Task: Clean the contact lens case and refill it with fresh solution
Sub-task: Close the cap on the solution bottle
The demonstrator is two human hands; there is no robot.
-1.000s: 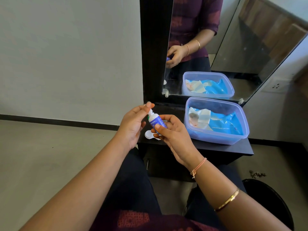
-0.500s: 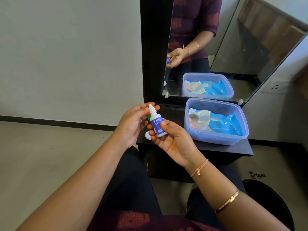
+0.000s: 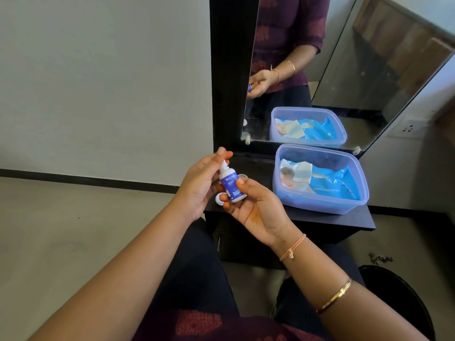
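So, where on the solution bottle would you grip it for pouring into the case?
Round the labelled body of the solution bottle, from the side, as the right hand does: it is the widest part, and this leaves the narrow nozzle free. The left hand has its fingers at the tip.

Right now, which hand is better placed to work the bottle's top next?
Left, probably. The left hand pinches the top of the solution bottle with its fingertips, while the right hand grips the bottle's body, holding it roughly upright.
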